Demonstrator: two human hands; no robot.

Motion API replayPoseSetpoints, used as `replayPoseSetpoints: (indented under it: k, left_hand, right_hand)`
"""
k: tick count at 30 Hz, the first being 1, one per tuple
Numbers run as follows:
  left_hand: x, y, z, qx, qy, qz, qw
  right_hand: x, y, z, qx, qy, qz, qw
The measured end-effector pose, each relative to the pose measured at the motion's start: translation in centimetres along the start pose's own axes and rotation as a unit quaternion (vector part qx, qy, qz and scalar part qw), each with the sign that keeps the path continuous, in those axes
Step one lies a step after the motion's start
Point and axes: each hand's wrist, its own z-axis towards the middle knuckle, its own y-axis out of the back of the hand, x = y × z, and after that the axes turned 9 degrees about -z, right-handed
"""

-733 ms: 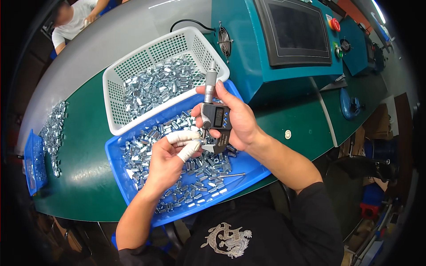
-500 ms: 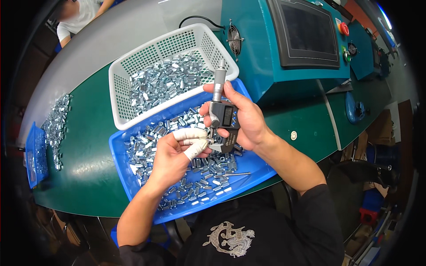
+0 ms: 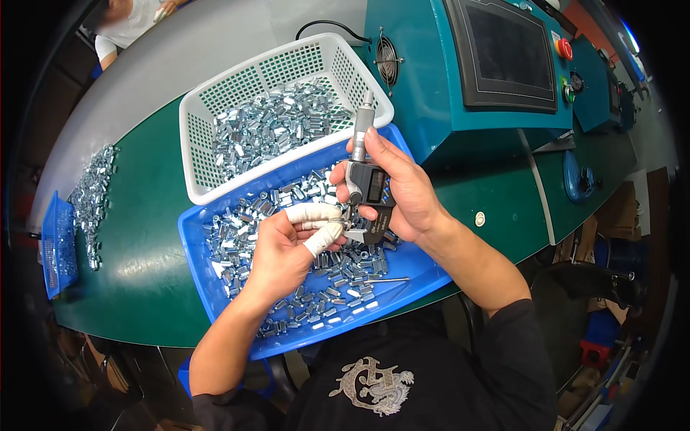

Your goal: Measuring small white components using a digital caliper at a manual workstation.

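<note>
My right hand (image 3: pixel 411 195) is wrapped round a digital micrometer (image 3: pixel 375 185), its thumb up on the barrel and the black frame against the palm. My left hand (image 3: pixel 282 248), with white covers on thumb and forefinger, pinches a small metal part (image 3: pixel 343 222) at the micrometer's jaws; the fingertips hide most of it. Both hands are above a blue tray (image 3: pixel 273 348) of loose silver hex-shaped metal pieces (image 3: pixel 338 276). A thin metal rod (image 3: pixel 388 279) lies among them on the right.
A white perforated basket (image 3: pixel 188 144) of similar pieces stands behind the tray. More pieces (image 3: pixel 93 194) and a small blue bin (image 3: pixel 50 244) lie at the far left. A teal machine (image 3: pixel 424 108) with a screen stands at right. Another person (image 3: pixel 129 25) sits across the table.
The micrometer and both hands have shifted very slightly within the view, as has the whole scene. Both grips look the same.
</note>
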Motion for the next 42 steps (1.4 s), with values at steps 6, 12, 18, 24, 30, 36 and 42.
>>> replayPoseSetpoints:
  k: [6, 12, 18, 24, 30, 36, 42]
  left_hand:
    - [0.06, -0.22, -0.14, -0.006, -0.018, 0.019, 1.000]
    - [0.35, -0.46, -0.31, -0.012, -0.039, 0.033, 0.999]
    - [0.52, -0.26, -0.34, -0.015, -0.056, 0.065, 0.996]
    - [0.18, -0.23, -0.36, -0.009, -0.040, 0.042, 0.998]
    - [0.07, -0.35, -0.38, -0.001, -0.028, 0.024, 0.999]
    - [0.03, -0.40, -0.34, -0.001, -0.028, 0.024, 0.999]
    - [0.04, -0.34, -0.38, 0.000, -0.028, 0.018, 0.999]
  right_hand:
    - [-0.05, -0.05, 0.01, 0.003, -0.002, -0.005, 1.000]
    - [-0.07, -0.06, -0.12, 0.011, -0.002, -0.011, 1.000]
    - [0.10, -0.35, -0.12, -0.010, -0.012, -0.021, 1.000]
    - [-0.03, -0.20, -0.11, -0.005, -0.008, -0.012, 1.000]
    - [-0.02, -0.14, -0.20, 0.007, -0.005, -0.002, 1.000]
    - [0.02, -0.17, -0.09, -0.005, -0.003, -0.012, 1.000]
    - [0.04, -0.23, -0.12, -0.008, -0.003, -0.008, 1.000]
